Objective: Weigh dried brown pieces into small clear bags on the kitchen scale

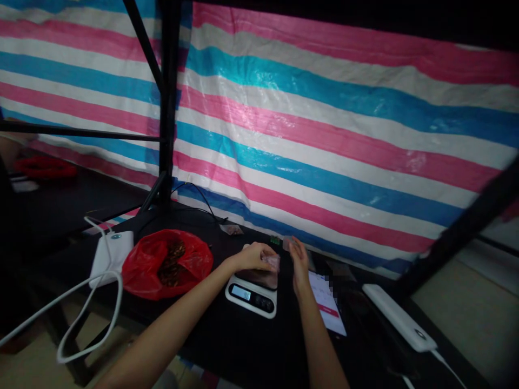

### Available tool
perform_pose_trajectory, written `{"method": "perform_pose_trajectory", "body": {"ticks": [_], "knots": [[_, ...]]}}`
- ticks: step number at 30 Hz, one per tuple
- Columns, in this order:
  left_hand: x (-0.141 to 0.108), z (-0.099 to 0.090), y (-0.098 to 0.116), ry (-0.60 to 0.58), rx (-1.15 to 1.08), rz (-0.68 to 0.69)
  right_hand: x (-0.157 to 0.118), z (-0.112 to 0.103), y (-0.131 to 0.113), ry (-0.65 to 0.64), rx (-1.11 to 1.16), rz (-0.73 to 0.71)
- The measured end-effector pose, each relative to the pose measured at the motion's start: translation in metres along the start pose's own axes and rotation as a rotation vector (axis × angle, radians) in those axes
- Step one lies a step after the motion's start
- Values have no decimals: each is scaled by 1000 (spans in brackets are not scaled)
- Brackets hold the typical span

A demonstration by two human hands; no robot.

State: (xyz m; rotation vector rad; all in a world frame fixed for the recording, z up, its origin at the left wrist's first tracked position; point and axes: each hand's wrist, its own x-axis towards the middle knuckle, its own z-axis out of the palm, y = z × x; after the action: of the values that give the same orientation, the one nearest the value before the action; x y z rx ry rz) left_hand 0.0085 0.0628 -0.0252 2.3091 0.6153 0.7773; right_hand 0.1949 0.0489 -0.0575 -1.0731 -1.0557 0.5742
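Left hand is over the back of the kitchen scale, fingers curled narrow around a small clear bag that sits on or just above the weighing plate; can't tell if the bag touches the plate. Bag is at the fingertips, on the side facing the other hand. Right hand is just beside it, palm turned inward, fingers straight and together, holding nothing I can make out; it stands near the bag but apart from it. Scale sits mid-table, display facing the front edge, digits too small to read. Left of the scale, a red plastic bag lies open with dark dried bits inside, well clear of both hands. Further left, a white box with a white cable looping off the front edge of the table. Behind the scale, near the back edge, another small clear packet. Right of the right forearm, a white sheet with a red band lies flat. Toward the right corner, a white power strip. Striped pink, blue and white tarp hangs behind the table.
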Motion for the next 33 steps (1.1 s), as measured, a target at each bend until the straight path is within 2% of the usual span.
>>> {"method": "perform_pose_trajectory", "body": {"ticks": [5,9,13,16,18,21,28,33], "knots": [[-6,9,-3,44,29,17,0,5,-6,19,41,25],[-3,11,-12,143,-49,-66,-5,8,-17,46,70,20],[0,7,-14,240,-344,-150,-12,13,-27,10,87,-70],[-1,2,-13,268,-622,-170,-16,16,-28,7,69,-98],[-2,1,-14,271,-720,-181,-17,16,-27,27,38,-104],[-5,3,-15,261,-726,-174,-17,15,-27,1,10,-123],[-6,5,-17,299,-765,-165,-23,16,-36,-179,25,-187],[-5,5,-17,329,-759,-153,-26,22,-37,-139,156,-162]]}}
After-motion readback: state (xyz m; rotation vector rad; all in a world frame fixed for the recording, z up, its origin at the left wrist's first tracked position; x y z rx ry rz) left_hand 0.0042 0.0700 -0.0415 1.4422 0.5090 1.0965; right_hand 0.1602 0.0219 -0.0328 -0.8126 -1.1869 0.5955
